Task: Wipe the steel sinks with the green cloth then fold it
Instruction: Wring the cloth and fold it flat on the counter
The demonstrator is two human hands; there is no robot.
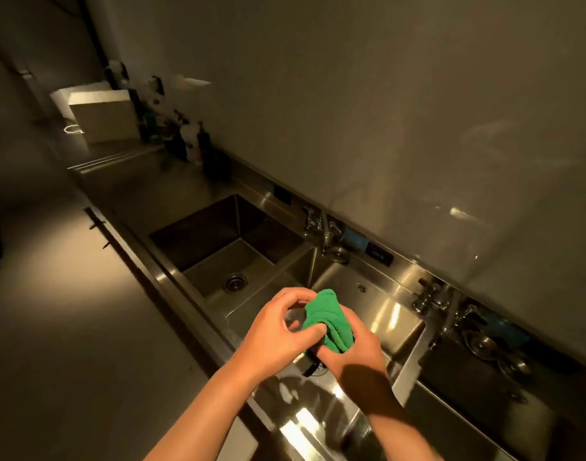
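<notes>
The green cloth [326, 319] is bunched into a small wad, held in the air above the middle steel sink [381, 304]. My left hand [278, 334] pinches its left side with thumb and fingers. My right hand [348, 351] grips it from below and the right. The left sink [218, 237] lies further back with a round drain [235, 282]. A third sink [478, 394] lies to the right, in shadow.
Two faucets [324, 227] [431, 299] stand on the back ledge by the wall. Several bottles [188, 141] and a white box [101, 116] sit at the counter's far end. The sink unit's front edge [171, 287] borders open floor on the left. Metal strainers [484, 344] rest at the right sink.
</notes>
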